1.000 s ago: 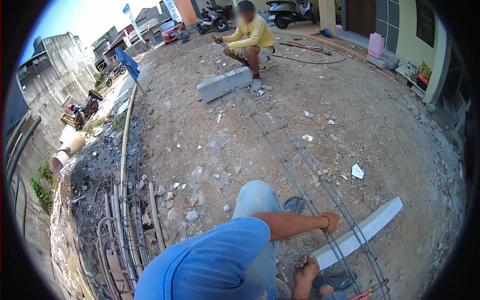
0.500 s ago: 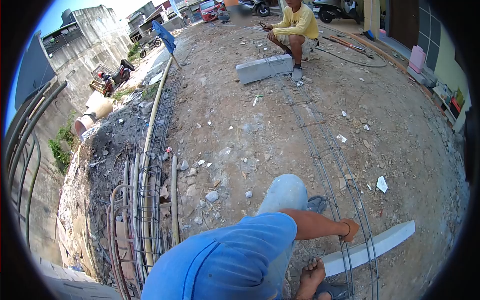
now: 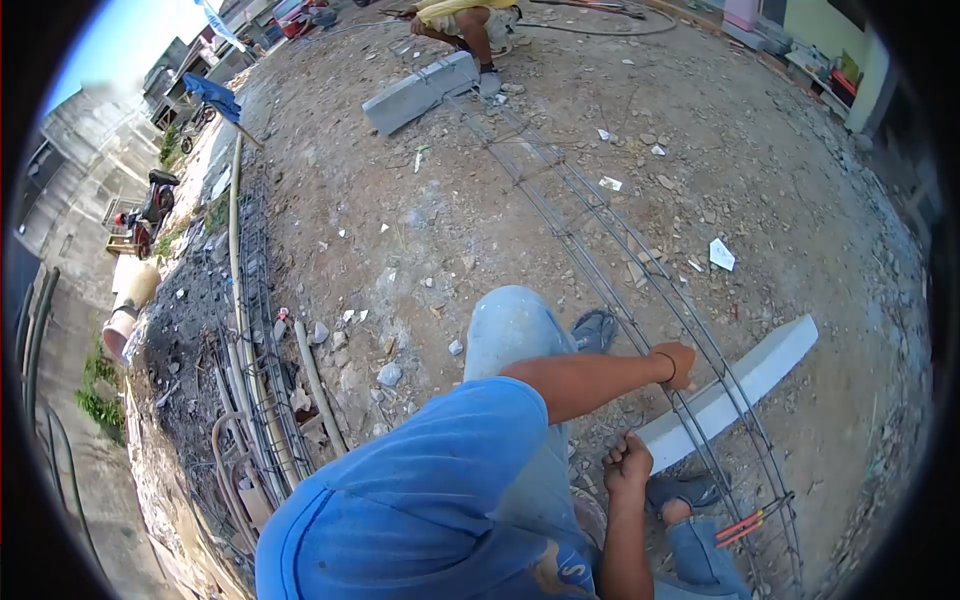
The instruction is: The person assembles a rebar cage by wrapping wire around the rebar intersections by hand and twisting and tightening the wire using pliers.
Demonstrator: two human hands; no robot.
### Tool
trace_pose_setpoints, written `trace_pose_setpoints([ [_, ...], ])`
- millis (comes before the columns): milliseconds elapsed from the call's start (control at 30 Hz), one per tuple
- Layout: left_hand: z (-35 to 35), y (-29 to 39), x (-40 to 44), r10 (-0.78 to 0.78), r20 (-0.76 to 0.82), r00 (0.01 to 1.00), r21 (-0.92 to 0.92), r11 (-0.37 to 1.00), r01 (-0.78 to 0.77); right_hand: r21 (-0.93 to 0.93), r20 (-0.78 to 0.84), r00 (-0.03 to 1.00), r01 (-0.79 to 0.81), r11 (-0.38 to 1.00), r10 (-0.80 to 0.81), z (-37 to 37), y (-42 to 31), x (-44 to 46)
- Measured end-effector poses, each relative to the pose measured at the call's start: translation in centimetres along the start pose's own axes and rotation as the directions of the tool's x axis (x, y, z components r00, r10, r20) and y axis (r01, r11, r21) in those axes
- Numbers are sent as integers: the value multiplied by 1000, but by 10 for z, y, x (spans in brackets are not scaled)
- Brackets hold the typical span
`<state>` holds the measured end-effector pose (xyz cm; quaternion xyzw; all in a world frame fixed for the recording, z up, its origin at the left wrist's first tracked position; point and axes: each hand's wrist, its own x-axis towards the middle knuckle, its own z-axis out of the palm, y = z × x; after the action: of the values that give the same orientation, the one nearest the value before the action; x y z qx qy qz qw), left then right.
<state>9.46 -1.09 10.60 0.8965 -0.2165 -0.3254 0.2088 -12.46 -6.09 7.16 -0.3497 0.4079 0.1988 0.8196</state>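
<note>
Left hand [image 3: 676, 366]: at long grey steel frame [image 3: 563, 233], grip unclear
Right hand [image 3: 627, 462]: clenched
Risk: sideways push may shift frame

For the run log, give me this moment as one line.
left hand: at rebar cage | right hand: fingers curled, beside pale block | pale block: under cage

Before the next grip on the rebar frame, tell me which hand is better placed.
Probably the left hand: it is at the rods of the rebar frame, while the right hand sits off to their side, by the pale block's end.
</note>
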Motion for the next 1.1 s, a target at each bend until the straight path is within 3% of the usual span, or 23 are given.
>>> trace_pose_setpoints([
  [67,11,-8,9,104,-139,985,-5,994,-105,17,-92,995,33,999,-32,13,-7,-5],
  [133,13,-13,18,139,-120,983,5,990,-139,-16,-163,981,104,994,-105,12,-4,7],
  [167,15,-14,24,98,-71,993,1,995,-98,-11,-175,977,126,992,-126,9,-1,15],
  [267,22,-20,26,143,-133,981,27,990,-141,-20,-240,952,191,981,-191,12,8,26],
  [333,15,-16,21,71,-94,993,10,997,-70,-149,-214,939,240,959,-268,16,8,27],
  [567,9,-7,10,67,-137,988,44,997,-61,-281,-310,826,393,875,-471,23,5,64],
  [633,9,-6,10,44,-134,990,44,998,-38,-633,-346,642,378,675,-684,26,6,73],
  [667,9,-6,10,46,-136,990,49,998,-40,-630,-345,641,383,675,-686,25,10,73],
  [733,13,-10,15,31,-132,991,50,998,-24,-781,-217,565,388,489,-796,32,18,50],
  [867,9,-8,13,40,-119,992,51,998,-34,-778,-163,596,412,474,-786,45,28,27],
  [967,10,-7,9,64,-149,987,32,998,-60,-748,-237,574,408,524,-784,48,7,37],
  [1100,9,-7,9,70,-157,985,48,997,-63,-739,-288,455,453,498,-842,47,-24,60],
])
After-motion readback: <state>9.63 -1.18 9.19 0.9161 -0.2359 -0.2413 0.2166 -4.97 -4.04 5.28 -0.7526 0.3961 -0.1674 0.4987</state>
